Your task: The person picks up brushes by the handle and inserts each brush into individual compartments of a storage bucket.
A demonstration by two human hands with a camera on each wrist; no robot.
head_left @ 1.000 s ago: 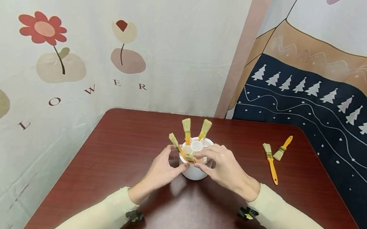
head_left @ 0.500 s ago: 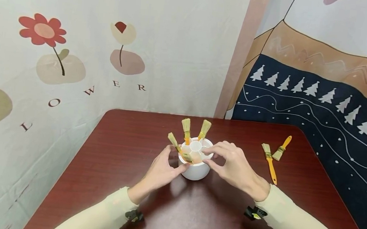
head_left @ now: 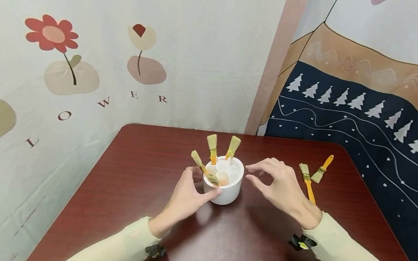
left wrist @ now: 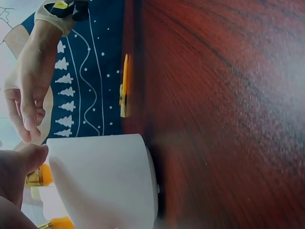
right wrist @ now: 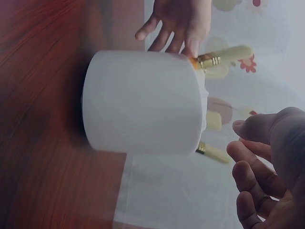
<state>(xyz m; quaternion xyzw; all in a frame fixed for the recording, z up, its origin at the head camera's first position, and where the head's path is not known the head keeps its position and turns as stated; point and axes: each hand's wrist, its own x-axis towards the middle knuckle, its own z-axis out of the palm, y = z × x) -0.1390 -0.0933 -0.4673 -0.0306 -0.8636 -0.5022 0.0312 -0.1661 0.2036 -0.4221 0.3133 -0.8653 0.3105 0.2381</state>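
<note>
A round white divided holder (head_left: 232,192) stands upright on the table. Several paintbrushes with orange handles are in it, bristles up: two at the back, one leaning left (head_left: 197,159) and a front brush (head_left: 212,179) low by the rim. My left hand (head_left: 185,192) grips the holder's left side, thumb at the front near the rim. To the right of the holder, my right hand (head_left: 282,188) hangs apart from it, fingers loosely bent. Nothing lies between its thumb and fingers in the right wrist view, where the holder's plain wall (right wrist: 143,100) shows.
Two more paintbrushes lie on the dark red table (head_left: 135,161) at the right: a nearer brush (head_left: 306,177), its handle end partly behind my right wrist, and a farther brush (head_left: 323,168). Printed cloths (head_left: 207,64) hang behind the table and along its right side.
My right hand has drawn back to the right from the front brush and the holder's rim, fingers spreading apart. The left hand stays at the holder.
</note>
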